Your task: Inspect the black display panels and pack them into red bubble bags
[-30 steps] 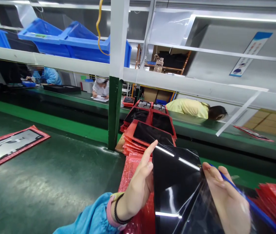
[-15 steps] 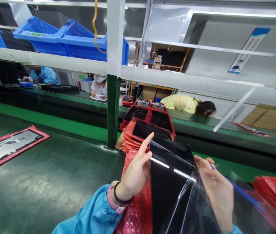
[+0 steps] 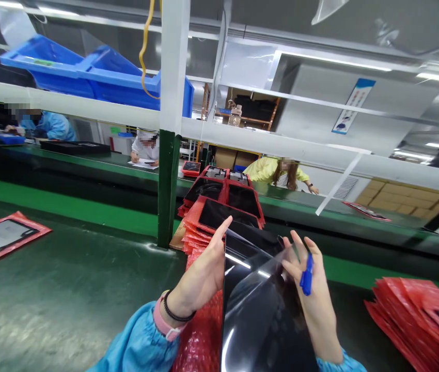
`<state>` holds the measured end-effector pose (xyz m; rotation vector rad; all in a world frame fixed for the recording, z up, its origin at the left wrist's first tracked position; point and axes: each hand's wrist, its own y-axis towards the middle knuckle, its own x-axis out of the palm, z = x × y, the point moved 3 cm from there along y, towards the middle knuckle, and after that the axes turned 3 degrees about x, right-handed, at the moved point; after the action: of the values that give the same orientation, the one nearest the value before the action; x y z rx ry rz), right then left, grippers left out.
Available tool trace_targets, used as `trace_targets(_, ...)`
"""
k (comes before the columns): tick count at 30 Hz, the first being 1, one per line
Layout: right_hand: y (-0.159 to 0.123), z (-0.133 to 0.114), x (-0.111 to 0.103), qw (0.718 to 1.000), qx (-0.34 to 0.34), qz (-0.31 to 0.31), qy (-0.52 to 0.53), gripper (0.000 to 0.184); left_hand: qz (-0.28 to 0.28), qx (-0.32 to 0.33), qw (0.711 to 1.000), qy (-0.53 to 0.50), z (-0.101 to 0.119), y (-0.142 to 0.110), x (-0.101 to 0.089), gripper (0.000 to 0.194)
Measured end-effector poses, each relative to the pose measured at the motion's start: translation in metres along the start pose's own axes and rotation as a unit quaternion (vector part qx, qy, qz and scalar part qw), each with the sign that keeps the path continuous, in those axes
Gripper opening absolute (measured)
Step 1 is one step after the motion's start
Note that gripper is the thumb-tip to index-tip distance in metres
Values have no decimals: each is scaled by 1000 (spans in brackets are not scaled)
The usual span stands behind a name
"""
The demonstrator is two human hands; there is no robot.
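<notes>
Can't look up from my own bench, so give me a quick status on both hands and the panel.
Left hand on black panel's edge; right hand with blue pen, at clear film.

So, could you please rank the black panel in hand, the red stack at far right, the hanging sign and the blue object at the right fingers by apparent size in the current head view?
Largest to smallest:
1. Black panel
2. Red stack
3. Hanging sign
4. Blue object

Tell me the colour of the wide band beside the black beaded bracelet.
Pink. The band beside the bracelet shows best in the head view, the only one.
</notes>
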<state>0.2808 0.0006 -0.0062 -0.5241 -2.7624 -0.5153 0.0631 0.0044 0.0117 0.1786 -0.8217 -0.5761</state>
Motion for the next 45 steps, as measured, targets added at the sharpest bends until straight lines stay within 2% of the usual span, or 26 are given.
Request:
trace_targets(1, -2, -1, 3, 999, -2, -16, -28, 60, 12, -3, 1000, -11, -1, 1, -1, 59)
trace_targets(3, -6, -3, 8, 996, -3, -34, -79, 58, 32, -9, 999, -24, -3, 3, -1, 59)
trace_targets(7, -4, 4, 8, 995, 10, -33, -89, 42, 71, -8, 997, 2, -7, 4, -8, 81)
trace_targets(10, 2, 20, 1, 994, 49, -37, -90, 36, 111, -33, 992, 50, -5, -6, -27, 91)
trace_targets(12, 5, 33, -4, 992, 77, -44, -94, 35, 159, -49, 979, 114, 2, -19, -48, 80)
trace_targets(16, 1, 61, -8, 985, 119, -61, -107, 39, 215, -114, 954, 175, 14, -58, -85, 28)
trace_targets(18, -4, 73, -6, 984, 128, -63, -110, 40, 226, -156, 946, 170, 13, -76, -93, 22)
trace_targets(23, -10, 93, 0, 981, 134, -51, -130, 42, 229, -262, 926, 146, -1, -91, -88, 29)
trace_targets(28, -16, 98, 0, 985, 107, -31, -135, 47, 241, -296, 909, 167, -6, -80, -84, 36)
trace_targets(32, -23, 97, -2, 986, 99, -24, -129, 48, 229, -280, 915, 176, -8, -66, -75, 42)
trace_targets(37, -35, 92, 2, 990, 73, -35, -115, 43, 182, -193, 951, 160, -26, -46, -49, 30)
trace_targets(40, -42, 84, -2, 989, 45, -39, -137, 37, 171, -171, 960, 140, -34, -44, -41, 39)
trace_targets(42, -42, 76, -14, 986, 22, -36, -164, 34, 169, -172, 961, 136, -28, -50, -43, 41)
trace_targets(45, -38, 65, -47, 978, -13, -33, -208, 32, 182, -179, 958, 128, 2, -70, -63, 46)
